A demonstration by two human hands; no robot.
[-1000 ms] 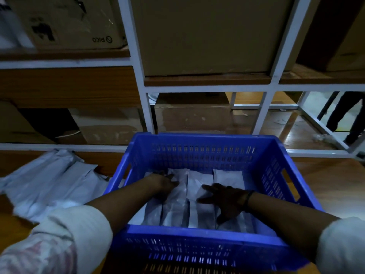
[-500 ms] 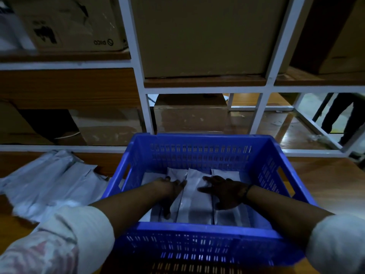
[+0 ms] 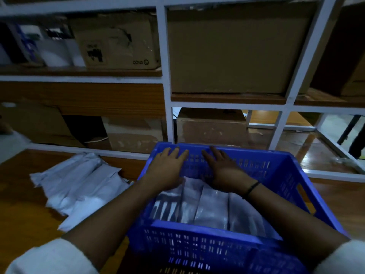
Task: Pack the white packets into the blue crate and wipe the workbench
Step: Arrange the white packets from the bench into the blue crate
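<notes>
The blue crate [image 3: 280,175] stands on the wooden workbench in front of me. Several white packets [image 3: 213,210] lie side by side on its floor. My left hand [image 3: 167,167] and my right hand [image 3: 221,169] are raised above those packets, fingers spread and empty, reaching toward the crate's far wall. Whether the fingertips touch the wall or rim I cannot tell. A loose pile of white packets [image 3: 79,184] lies on the bench just left of the crate.
The wooden workbench [image 3: 23,204] runs left and right of the crate. A white-framed shelf rack [image 3: 167,99] stands right behind it, holding cardboard boxes [image 3: 231,50]. Someone's dark trouser legs [image 3: 355,135] show at the far right beyond the rack.
Both hands have lifted off the packets in the crate and moved forward toward its far wall. The view has tilted up and shifted left.
</notes>
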